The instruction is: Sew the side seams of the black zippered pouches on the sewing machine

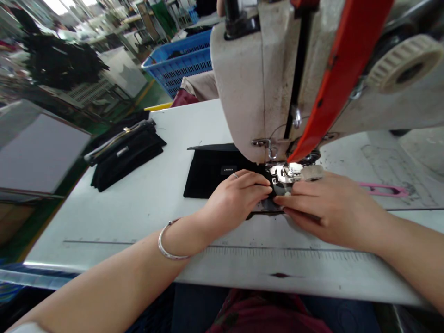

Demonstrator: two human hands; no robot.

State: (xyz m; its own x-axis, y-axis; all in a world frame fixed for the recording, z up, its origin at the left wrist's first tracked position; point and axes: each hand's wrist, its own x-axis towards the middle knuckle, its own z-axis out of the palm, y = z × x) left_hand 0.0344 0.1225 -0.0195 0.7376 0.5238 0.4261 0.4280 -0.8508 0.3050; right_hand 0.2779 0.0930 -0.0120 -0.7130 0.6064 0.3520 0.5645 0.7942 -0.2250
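Note:
A black fabric piece (204,173) with a small woven label (229,170) lies on the sewing machine bed, its right end under the metal presser foot (282,173). My left hand (239,196), with a ring on one finger, presses on the fabric's near right corner. Its fingers are together and bent, thumb tucked beneath, closed at the fabric edge. Just right of the foot, my right hand (322,206) is closed, with fingertips at the same edge, close to my left fingertips. What lies under the right fingers is mostly hidden. The sewing machine head (249,83) rises above both hands.
A stack of black fabric pieces (125,155) with metal trim lies on the table's left side. A pink tool (385,189) lies right of the machine. A printed ruler (253,252) runs along the front. Behind the table stands a blue basket (183,64).

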